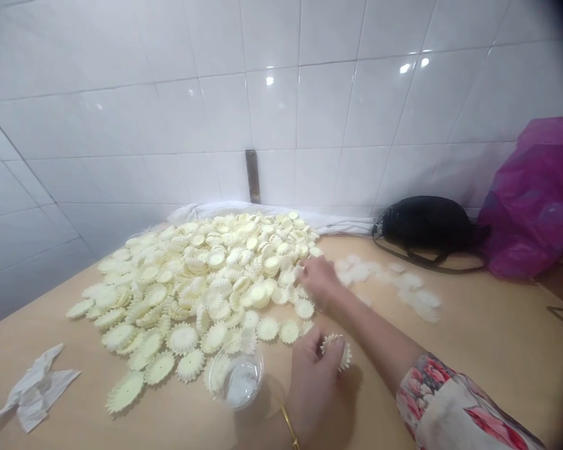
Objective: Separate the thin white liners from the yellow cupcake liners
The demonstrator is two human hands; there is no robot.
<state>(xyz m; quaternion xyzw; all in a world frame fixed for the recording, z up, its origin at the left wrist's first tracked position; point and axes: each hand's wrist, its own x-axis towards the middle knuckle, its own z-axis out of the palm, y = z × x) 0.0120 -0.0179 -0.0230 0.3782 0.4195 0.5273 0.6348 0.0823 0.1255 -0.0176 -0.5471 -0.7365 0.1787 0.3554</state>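
Note:
Near the table's front edge, my left hand (pixel 314 375) is closed on a pale cream disc with a toothed edge (pixel 343 355), its thumb pressed on top. My right hand (pixel 319 281) reaches forward past it to the right edge of a big heap of similar discs (pixel 187 294). Its fingers are curled together at the heap, and what they pinch, if anything, is hidden. Left of my left hand stands a small clear plastic cup (pixel 241 381) with something whitish in it. Several toothed discs lie flat around the cup.
Thin white round pieces (pixel 417 294) are scattered to the right of my right hand. A black bag (pixel 426 222) with a strap and a magenta plastic bag (pixel 535 200) stand at the back right. Crumpled white tissue (pixel 40 387) lies front left. A tiled wall (pixel 328 112) closes the back.

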